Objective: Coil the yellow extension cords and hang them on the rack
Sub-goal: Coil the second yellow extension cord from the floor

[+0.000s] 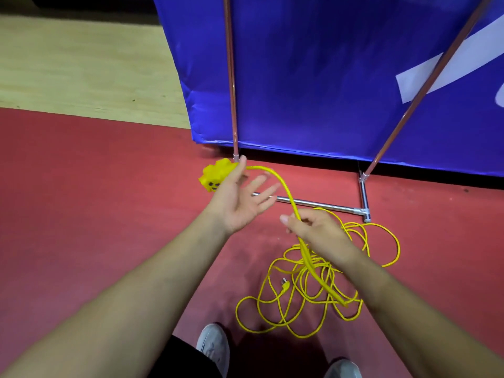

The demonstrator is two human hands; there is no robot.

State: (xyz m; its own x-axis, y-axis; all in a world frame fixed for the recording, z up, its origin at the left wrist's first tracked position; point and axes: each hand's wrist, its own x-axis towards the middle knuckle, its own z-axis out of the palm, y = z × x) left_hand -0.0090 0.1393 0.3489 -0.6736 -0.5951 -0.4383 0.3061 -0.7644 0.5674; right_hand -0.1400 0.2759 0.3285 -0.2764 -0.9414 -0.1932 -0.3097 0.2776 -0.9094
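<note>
The right hand (321,236) pinches the yellow extension cord (285,186). From there the cord arcs left to its socket block (214,174), just beside the thumb of the spread-open left hand (240,203). The slack lies tangled on the floor (81,186) below the right hand, near the rack (321,205).

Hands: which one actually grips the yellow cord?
The right hand: its fingers curl round the yellow cord. The left hand is spread open, fingers straight, beside the socket block.
</note>
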